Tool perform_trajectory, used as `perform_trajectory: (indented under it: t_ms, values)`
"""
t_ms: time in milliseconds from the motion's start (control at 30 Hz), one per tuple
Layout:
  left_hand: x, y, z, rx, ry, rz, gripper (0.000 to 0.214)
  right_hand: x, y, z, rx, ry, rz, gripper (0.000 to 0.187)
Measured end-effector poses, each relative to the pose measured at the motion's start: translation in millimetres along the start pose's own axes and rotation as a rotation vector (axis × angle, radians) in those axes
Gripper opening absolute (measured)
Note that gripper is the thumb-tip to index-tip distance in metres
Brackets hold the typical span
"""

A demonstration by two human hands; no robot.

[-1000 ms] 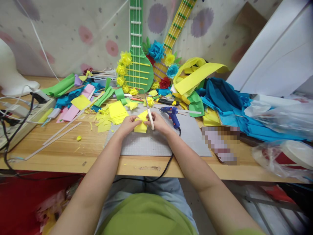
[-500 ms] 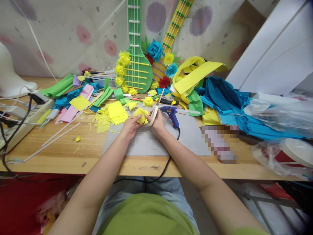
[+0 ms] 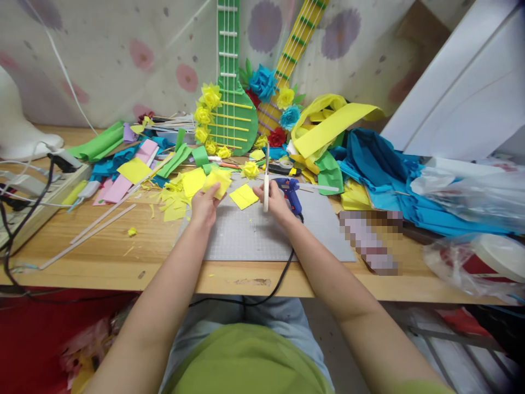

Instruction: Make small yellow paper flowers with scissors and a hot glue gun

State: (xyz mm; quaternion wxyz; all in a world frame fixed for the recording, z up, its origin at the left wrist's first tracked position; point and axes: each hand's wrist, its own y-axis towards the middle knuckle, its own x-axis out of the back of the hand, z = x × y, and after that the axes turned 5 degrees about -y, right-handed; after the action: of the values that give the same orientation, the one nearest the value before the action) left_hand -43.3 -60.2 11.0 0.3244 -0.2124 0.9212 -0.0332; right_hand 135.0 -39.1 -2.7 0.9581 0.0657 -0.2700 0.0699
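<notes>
Pinched in my left hand [image 3: 205, 207] is a yellow paper square [image 3: 219, 181], raised above the left part of the grey cutting mat [image 3: 241, 243]. My right hand [image 3: 275, 202] is closed on white-handled scissors [image 3: 266, 191], whose blades point up and away from me. Between the hands a second yellow paper piece [image 3: 244, 196], creased and square, lies on the mat. More yellow squares [image 3: 192, 181] are stacked just behind my left hand. Beyond my right hand rests a blue glue gun [image 3: 291, 191]. A yellow paper flower [image 3: 250, 169] sits behind the mat's middle.
Against the wall lean a green paper instrument [image 3: 235, 123] and a yellow one [image 3: 297, 41], both with paper flowers. Blue crepe paper [image 3: 381, 164] heaps at right. A power strip [image 3: 45, 202] stands at left. The glue gun's black cord [image 3: 283, 276] hangs over the table's front edge.
My hands have moved apart. The left one has gone leftward with a yellow square, while another yellow piece now lies on the mat. The scissors have turned more upright.
</notes>
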Motion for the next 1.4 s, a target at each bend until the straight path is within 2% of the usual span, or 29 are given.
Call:
perform_trajectory:
  t_ms: [33, 100, 233, 433, 733, 1400]
  values:
    - [2.7, 4, -2, -0.018, -0.022, -0.027, 0.011, 7, -1, -1, 0.003, -0.074, -0.001, 0.042]
    - [7.3, 11, -4, -0.03, -0.07, -0.067, 0.012, 16, -4, 0, 0.036, -0.206, 0.106, 0.042]
    - [9.8, 15, -1, 0.012, -0.154, -0.064, 0.013, 18, -13, 10, 0.102, -0.433, 0.303, 0.045]
    - [2.9, 5, 2, 0.117, -0.225, -0.022, 0.01, 12, -18, 21, 0.166, -0.485, 0.422, 0.051]
    - [-3.8, -3, 6, 0.202, -0.208, 0.042, 0.012, 10, -13, 20, 0.141, -0.319, 0.481, 0.042]
    - [-4.7, -3, 7, 0.178, -0.189, 0.035, 0.021, 14, -15, 21, 0.104, -0.151, 0.466, 0.043]
